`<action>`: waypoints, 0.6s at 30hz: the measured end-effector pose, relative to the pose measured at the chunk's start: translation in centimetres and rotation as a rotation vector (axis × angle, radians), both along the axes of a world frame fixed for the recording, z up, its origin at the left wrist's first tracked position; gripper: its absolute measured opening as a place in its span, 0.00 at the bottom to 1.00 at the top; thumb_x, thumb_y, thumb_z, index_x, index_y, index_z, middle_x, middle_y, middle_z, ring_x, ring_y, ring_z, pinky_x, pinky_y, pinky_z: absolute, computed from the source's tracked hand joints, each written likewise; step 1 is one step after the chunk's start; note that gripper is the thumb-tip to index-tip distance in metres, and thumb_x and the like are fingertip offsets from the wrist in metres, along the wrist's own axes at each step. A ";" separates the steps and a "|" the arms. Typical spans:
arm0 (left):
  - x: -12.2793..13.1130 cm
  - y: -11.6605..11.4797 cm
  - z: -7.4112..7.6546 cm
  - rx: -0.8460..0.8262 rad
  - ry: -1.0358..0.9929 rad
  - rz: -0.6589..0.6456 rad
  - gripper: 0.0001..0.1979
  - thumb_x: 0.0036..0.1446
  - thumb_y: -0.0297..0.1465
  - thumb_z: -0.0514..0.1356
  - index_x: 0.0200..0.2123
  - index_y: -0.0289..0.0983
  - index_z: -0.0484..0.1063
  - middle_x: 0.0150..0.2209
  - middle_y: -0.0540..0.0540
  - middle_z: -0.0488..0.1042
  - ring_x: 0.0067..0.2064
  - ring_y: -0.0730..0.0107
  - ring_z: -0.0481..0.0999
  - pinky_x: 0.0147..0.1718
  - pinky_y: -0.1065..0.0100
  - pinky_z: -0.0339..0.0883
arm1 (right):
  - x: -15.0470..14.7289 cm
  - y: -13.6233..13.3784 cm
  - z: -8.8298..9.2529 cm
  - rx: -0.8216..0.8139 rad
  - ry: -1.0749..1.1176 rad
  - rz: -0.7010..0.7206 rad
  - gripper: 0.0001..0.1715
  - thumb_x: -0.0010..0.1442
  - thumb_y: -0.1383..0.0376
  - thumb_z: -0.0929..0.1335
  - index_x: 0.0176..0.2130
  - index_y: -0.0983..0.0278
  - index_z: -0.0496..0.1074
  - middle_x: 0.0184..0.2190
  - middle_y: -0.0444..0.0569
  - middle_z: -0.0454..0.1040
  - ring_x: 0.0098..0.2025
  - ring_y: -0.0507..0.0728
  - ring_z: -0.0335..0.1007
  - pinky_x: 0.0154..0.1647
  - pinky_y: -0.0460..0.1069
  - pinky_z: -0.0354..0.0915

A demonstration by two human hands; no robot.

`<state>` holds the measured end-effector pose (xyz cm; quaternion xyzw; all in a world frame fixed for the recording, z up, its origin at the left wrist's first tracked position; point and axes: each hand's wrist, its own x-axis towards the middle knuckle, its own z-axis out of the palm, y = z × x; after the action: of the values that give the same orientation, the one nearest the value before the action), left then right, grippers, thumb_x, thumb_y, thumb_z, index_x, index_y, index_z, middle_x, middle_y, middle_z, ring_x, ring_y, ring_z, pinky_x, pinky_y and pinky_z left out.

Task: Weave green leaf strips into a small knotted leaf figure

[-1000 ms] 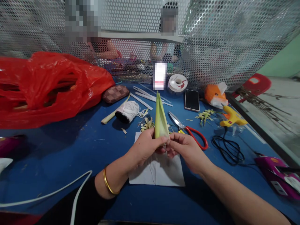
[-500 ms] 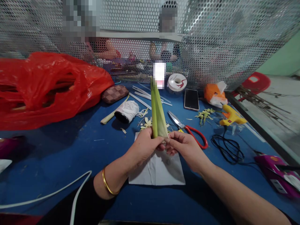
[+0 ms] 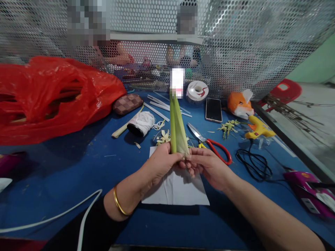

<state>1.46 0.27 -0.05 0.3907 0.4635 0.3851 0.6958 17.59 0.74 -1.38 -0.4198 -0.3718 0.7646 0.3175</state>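
Observation:
A long pale-green leaf bundle, like corn husk (image 3: 177,129), points away from me over the blue table. My left hand (image 3: 164,158) is closed around its lower part, thumb across the front. At its bottom end, my right hand (image 3: 206,162) pinches the gathered edge between thumb and forefinger, its other fingers curled below. Beneath both hands lies a white paper sheet (image 3: 180,193). Just beyond my left hand are cut husk pieces (image 3: 164,137), partly hidden. Red-handled scissors (image 3: 220,150) lie to the right, blades pointing away.
At left are a red plastic bag (image 3: 65,94), a checkered pouch (image 3: 128,104) and white string on a spool (image 3: 142,123). A ribbon roll (image 3: 195,91), a phone (image 3: 214,109) and a yellow glue gun (image 3: 260,128) with black cord stand right. Perforated metal panel (image 3: 146,21) borders the back.
My right hand's fingers have shifted slightly at the bundle's lower end. My left hand keeps its hold. The whole view has moved a little.

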 end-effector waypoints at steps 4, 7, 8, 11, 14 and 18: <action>0.1 0.0 0.2 -0.005 0.060 0.023 0.06 0.50 0.24 0.60 0.34 0.33 0.72 0.22 0.48 0.72 0.24 0.72 0.71 0.26 0.69 0.66 | 0.0 -0.1 0.4 0.070 -0.091 -0.033 0.20 0.48 0.55 0.77 0.27 0.65 0.70 0.21 0.42 0.73 0.20 0.48 0.66 0.23 0.44 0.61; 0.1 0.1 0.3 0.023 0.166 0.029 0.08 0.49 0.22 0.58 0.34 0.34 0.72 0.23 0.50 0.72 0.24 0.74 0.70 0.25 0.70 0.65 | -0.3 -0.2 0.3 0.165 -0.199 -0.053 0.21 0.49 0.52 0.75 0.27 0.64 0.68 0.20 0.41 0.72 0.20 0.49 0.66 0.24 0.45 0.63; 0.1 0.2 0.2 0.039 0.205 0.027 0.08 0.49 0.21 0.58 0.35 0.34 0.72 0.23 0.50 0.73 0.24 0.74 0.70 0.25 0.71 0.65 | -0.4 -0.2 0.2 0.213 -0.238 -0.063 0.20 0.50 0.52 0.75 0.27 0.63 0.67 0.19 0.41 0.71 0.20 0.49 0.66 0.24 0.45 0.63; 0.0 0.3 -0.1 0.089 0.301 0.008 0.09 0.49 0.22 0.59 0.36 0.35 0.71 0.25 0.50 0.74 0.25 0.73 0.72 0.26 0.70 0.67 | -0.6 -0.1 -0.2 0.349 -0.338 -0.092 0.18 0.53 0.53 0.72 0.26 0.62 0.66 0.18 0.40 0.69 0.21 0.50 0.66 0.25 0.46 0.64; 0.0 0.3 -0.6 0.100 0.327 -0.004 0.09 0.51 0.23 0.60 0.38 0.34 0.71 0.28 0.49 0.74 0.25 0.73 0.72 0.26 0.69 0.67 | -0.7 -0.1 -0.4 0.377 -0.381 -0.094 0.17 0.55 0.54 0.71 0.25 0.62 0.66 0.18 0.40 0.68 0.20 0.50 0.66 0.24 0.47 0.64; 0.0 0.4 -0.7 0.057 0.235 -0.019 0.11 0.52 0.22 0.59 0.41 0.34 0.70 0.30 0.49 0.75 0.25 0.75 0.71 0.27 0.69 0.68 | -0.5 0.0 0.2 0.289 -0.330 -0.071 0.17 0.54 0.54 0.71 0.24 0.63 0.66 0.19 0.40 0.68 0.19 0.49 0.66 0.24 0.46 0.64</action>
<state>1.48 0.66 -0.74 0.4570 0.5270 0.3430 0.6291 17.07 0.73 -1.19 -0.5021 -0.5095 0.6126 0.3361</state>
